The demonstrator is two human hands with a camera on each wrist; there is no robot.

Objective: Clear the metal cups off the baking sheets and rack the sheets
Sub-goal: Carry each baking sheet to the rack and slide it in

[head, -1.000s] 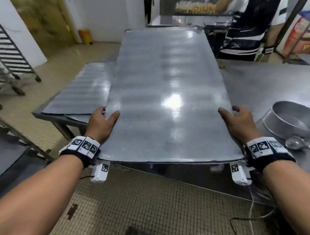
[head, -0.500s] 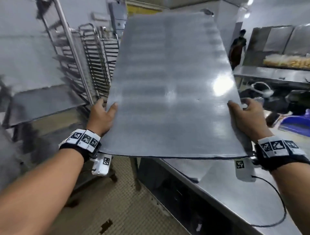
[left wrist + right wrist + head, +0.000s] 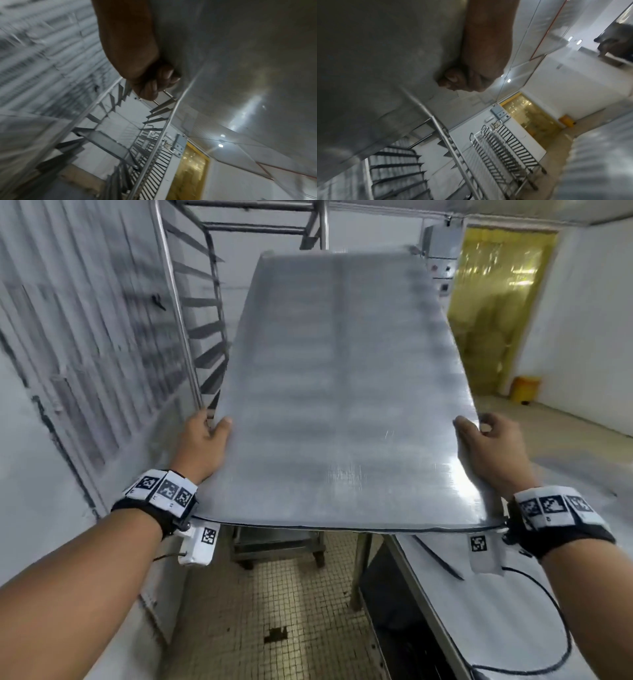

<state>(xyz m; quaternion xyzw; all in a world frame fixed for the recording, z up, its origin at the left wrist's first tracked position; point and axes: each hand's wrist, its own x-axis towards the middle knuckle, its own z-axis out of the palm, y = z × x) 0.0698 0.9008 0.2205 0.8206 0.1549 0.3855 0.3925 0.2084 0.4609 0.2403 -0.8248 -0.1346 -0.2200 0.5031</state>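
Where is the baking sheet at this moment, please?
In the head view the baking sheet is held mid-air between the left hand and right hand, facing the tray rack.

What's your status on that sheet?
Both hands, left and right, grip the baking sheet by its side edges. Sheet bare, held level. Rack ahead-left, sheet not yet in.

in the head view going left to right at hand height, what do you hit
left hand gripping the sheet's left edge → baking sheet held in the air → right hand gripping its right edge → yellow bin on the floor further back
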